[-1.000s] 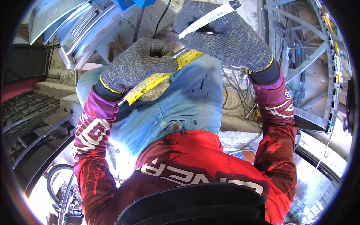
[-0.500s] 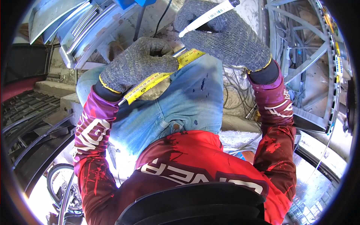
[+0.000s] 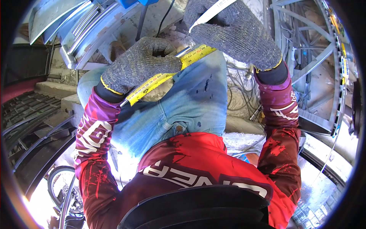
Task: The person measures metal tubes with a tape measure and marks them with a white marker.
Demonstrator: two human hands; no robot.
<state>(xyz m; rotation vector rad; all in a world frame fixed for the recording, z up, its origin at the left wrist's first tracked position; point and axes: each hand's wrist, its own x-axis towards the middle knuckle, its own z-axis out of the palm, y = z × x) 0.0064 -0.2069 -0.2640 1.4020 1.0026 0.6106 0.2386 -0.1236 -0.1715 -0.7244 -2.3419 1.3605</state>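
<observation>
Grey knitted gloves with yellow cuffs cover both hands, which work above the person's lap at the top of the head view. The left hand is curled shut over a yellow tape measure and a thin metal bar, pressing the two together against the knee; the tape's printed blade runs slantwise from below the left wrist up toward the right hand, one stretch hidden under the glove. The right hand is closed around a white marker pen, gripped between thumb and fingers, its tip pointing down toward the upper end of the tape and lying just above it; whether the tip touches the tape or the bar cannot be told. The pen's upper end runs out of the picture. Beneath the hands lie blue jeans with small dark spots, and nearer the camera a red and maroon patterned jersey with white lettering. To the upper left, curved aluminium profiles are stacked side by side; to the right stands a grey metal frame of crossed bars. A bicycle wheel shows at lower left, partly lost in glare.
</observation>
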